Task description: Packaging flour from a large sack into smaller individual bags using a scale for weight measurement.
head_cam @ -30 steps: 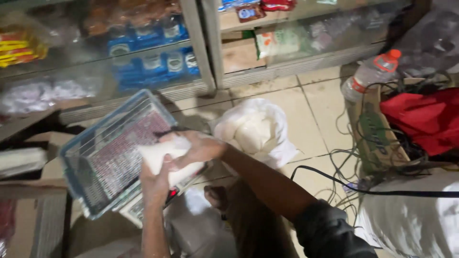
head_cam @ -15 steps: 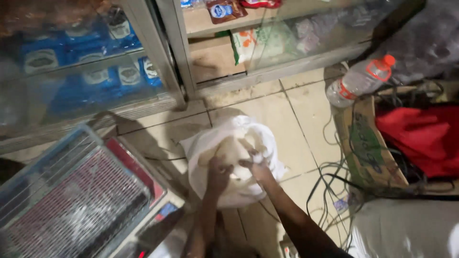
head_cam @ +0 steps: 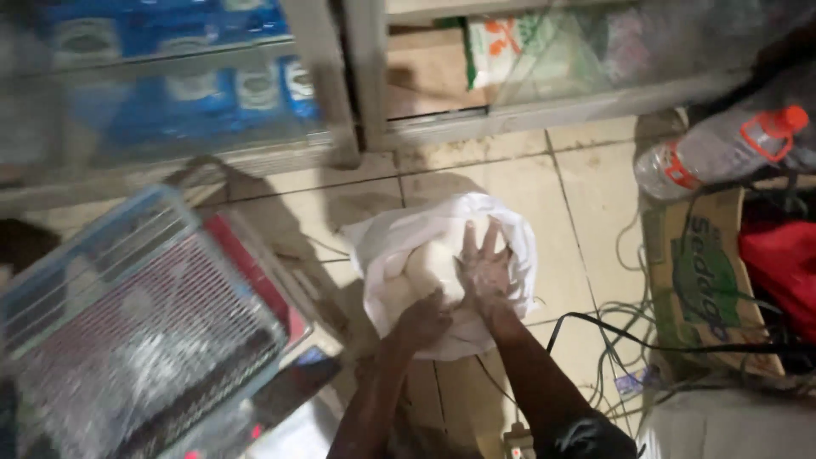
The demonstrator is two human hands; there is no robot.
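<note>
Head view: the left hand [head_cam: 422, 320] curls closed on the near edge of a white plastic bag [head_cam: 442, 263] on the tiled floor [head_cam: 586, 178], apparently steadying it. The right hand [head_cam: 484, 268] lies flat inside, fingers spread, pressing the white contents. Beyond stands a glass cabinet [head_cam: 340, 93].

I have one view only, from the camera worn on the head. It looks steeply down past both forearms onto the tiled floor [head_cam: 595, 195], close enough that the white bag [head_cam: 442, 255] fills the centre. The top of frame reaches the glass cabinet [head_cam: 212, 93]; the right edge takes in a cardboard box [head_cam: 705, 280]. No second view overlaps it.
</note>
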